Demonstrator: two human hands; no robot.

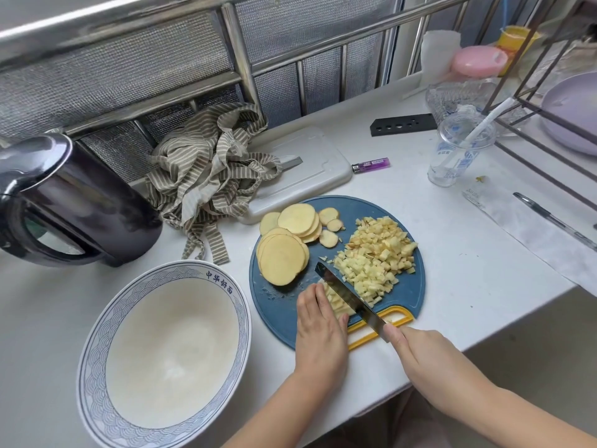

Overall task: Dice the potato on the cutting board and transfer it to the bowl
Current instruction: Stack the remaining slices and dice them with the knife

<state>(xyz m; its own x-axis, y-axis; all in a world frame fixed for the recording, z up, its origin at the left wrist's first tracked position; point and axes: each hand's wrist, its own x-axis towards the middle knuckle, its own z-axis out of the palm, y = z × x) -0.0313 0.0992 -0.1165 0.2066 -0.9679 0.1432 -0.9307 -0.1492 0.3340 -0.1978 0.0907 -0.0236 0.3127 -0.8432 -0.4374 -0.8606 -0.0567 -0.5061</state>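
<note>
A round blue cutting board (pixel 410 286) with a yellow handle lies on the white counter. Round potato slices (pixel 284 257) are stacked on its left and back. A heap of diced potato (pixel 376 257) covers its right half. My left hand (pixel 319 328) presses down on a bunch of potato strips (pixel 336 302) at the board's front. My right hand (pixel 416 347) grips the handle of a knife (pixel 349 295), whose blade rests against those strips beside my left fingertips. A large white bowl (pixel 97 334) with a blue patterned rim stands left of the board, with nothing in it.
A dark electric kettle (pixel 64 202) stands at the far left, a striped cloth (pixel 213 176) behind the board, partly over a white board (pixel 316 169). A purple lighter (pixel 371 164), a plastic cup (pixel 458 153) and a pen (pixel 549 218) lie to the right. The counter edge runs close behind the board's handle.
</note>
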